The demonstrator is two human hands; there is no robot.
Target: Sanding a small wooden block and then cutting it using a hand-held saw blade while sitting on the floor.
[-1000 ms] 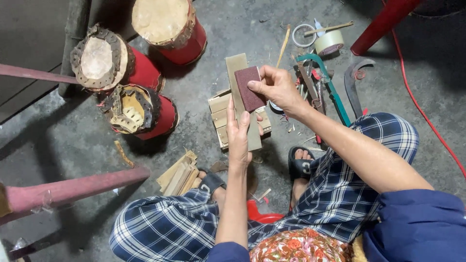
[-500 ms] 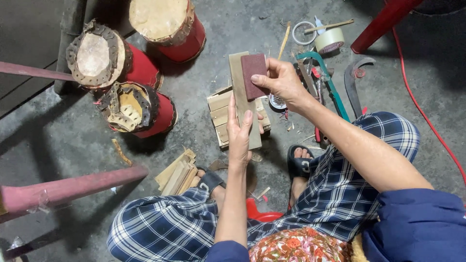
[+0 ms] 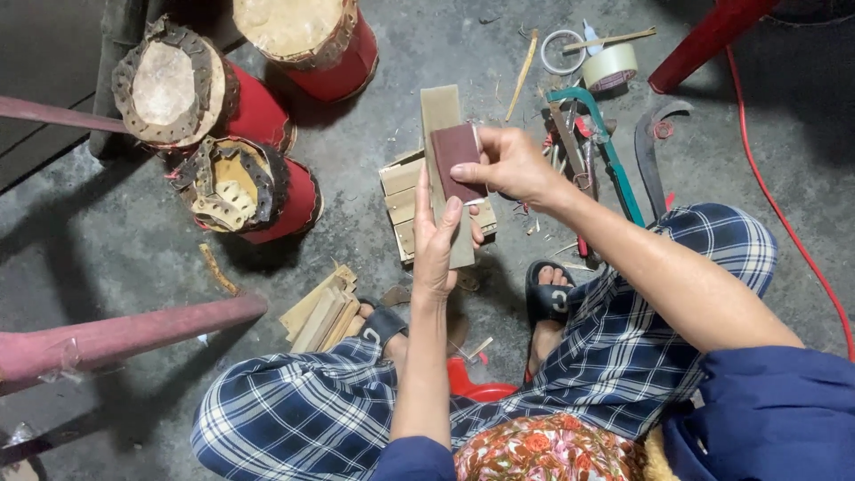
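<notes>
My left hand [image 3: 439,239] holds a long flat pale wooden slat [image 3: 441,114] upright from below, fingers pressed along its face. My right hand [image 3: 512,165] grips a dark reddish-brown sheet of sandpaper [image 3: 456,158] folded over the slat's middle. Both hands are above a small stack of wooden slats [image 3: 400,198] lying on the concrete floor. My knees in blue checked trousers frame the lower view.
Three small red drums [image 3: 254,191] with rough hide tops stand at the upper left. Loose wooden strips [image 3: 319,312] lie by my left knee. Tools, a tape roll [image 3: 609,65] and a curved blade [image 3: 648,156] sit at the right. Red poles [image 3: 107,338] and a red cable [image 3: 784,223] border the area.
My right hand has slid the sandpaper along the slat, away from me and then back toward my left hand. The left hand and slat stayed put.
</notes>
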